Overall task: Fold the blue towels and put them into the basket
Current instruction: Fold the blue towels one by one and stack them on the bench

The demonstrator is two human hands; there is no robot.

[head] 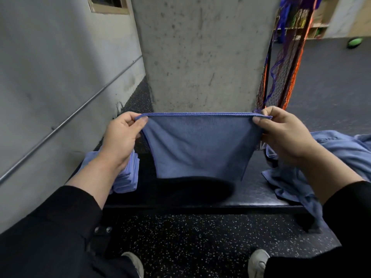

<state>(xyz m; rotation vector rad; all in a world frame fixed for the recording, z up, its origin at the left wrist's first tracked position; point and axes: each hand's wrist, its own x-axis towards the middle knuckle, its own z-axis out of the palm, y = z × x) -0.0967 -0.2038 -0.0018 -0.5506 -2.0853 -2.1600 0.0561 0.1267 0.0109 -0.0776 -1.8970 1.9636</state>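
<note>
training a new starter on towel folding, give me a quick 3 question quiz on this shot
1. True or false: both hands pinch the held towel by its top corners.
2. Which side of the bench has the folded stack: left or right?
3. What lies on the bench by the right hand?

Key:
1. True; the left hand has the other corner.
2. Left.
3. A loose pile of unfolded blue towels.

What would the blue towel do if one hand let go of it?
The towel would probably flop down and hang from the other hand: it sags in the middle between the left hand and right hand, so it looks soft, not stiff. It seems light, since fingertip pinches hold it up. It likely would not slip easily; the cloth looks fuzzy.
</note>
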